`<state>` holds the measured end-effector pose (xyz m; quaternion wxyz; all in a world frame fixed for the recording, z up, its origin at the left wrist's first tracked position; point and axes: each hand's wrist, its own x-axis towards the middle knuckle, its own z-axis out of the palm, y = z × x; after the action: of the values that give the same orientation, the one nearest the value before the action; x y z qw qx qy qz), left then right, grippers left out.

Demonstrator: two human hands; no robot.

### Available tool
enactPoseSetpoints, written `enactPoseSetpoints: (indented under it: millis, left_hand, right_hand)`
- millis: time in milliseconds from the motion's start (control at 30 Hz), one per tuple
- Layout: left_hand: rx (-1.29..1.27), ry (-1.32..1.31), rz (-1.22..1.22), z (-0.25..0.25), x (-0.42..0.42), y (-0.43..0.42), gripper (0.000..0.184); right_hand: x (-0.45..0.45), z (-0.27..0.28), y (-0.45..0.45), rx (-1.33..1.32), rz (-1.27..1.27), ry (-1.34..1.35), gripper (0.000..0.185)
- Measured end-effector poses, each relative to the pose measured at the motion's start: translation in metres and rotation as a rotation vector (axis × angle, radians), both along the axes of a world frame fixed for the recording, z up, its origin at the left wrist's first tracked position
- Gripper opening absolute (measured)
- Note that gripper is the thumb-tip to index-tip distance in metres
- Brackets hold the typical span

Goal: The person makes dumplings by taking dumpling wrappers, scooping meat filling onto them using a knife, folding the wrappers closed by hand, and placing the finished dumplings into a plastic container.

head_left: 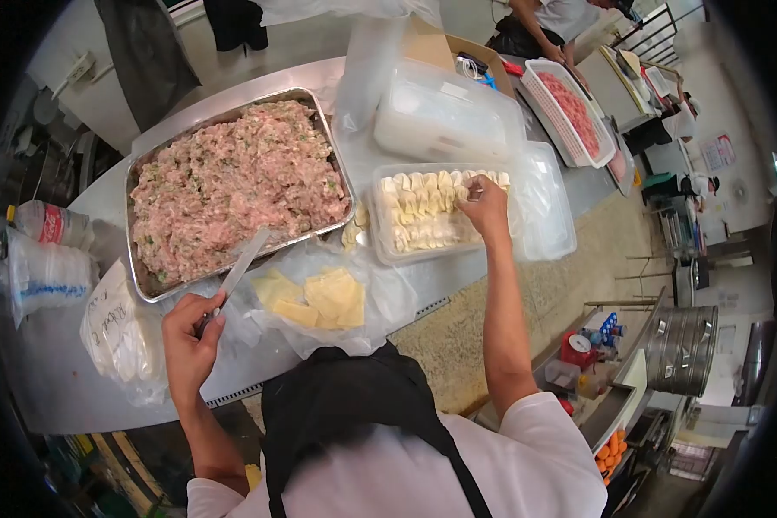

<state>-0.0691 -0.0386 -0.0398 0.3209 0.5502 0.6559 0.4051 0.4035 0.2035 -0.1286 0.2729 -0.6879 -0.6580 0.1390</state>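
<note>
My left hand (194, 332) is closed around the handle of a flat-bladed knife (243, 264). The blade tip reaches over the near edge of a large metal tray (138, 278) heaped with pink minced meat filling (242, 177) flecked with green. Over a clear plastic container (436, 254), my right hand (487, 210) has its fingers pinched at a folded dumpling, partly hidden by the fingertips. Rows of pale dumplings (416, 200) lie inside that container. Yellow square wrappers (332, 298) rest on plastic sheeting between my two hands.
Stacked plastic containers (449, 112) stand behind the dumplings, with a lid (544, 203) to the right. Bagged white packs (123, 324) and a bottle (56, 224) sit at left. A white basket (570, 112) holds pink meat; another person (557, 26) works beyond it.
</note>
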Motion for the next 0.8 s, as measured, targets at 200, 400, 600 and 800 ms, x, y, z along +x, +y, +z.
enactPoseSetpoints:
  millis: [200,400,600,800]
  left_hand:
    - [-0.061,0.022,0.021,-0.009,-0.003,-0.005,0.036]
    - [-0.107,0.075,0.112,-0.023,-0.004,-0.008,0.039]
    - [-0.222,0.075,0.111,-0.035,-0.003,-0.008,0.038]
    - [-0.203,0.15,0.121,-0.043,-0.026,-0.01,0.034]
  right_hand:
    - [-0.002,0.0,-0.007,-0.008,-0.011,-0.093,0.043]
    - [-0.095,0.051,-0.088,0.094,0.238,0.171,0.026]
    - [-0.182,-0.004,-0.156,-0.12,0.885,0.095,0.019]
    - [-0.182,-0.046,-0.15,-0.165,0.823,0.033,0.015]
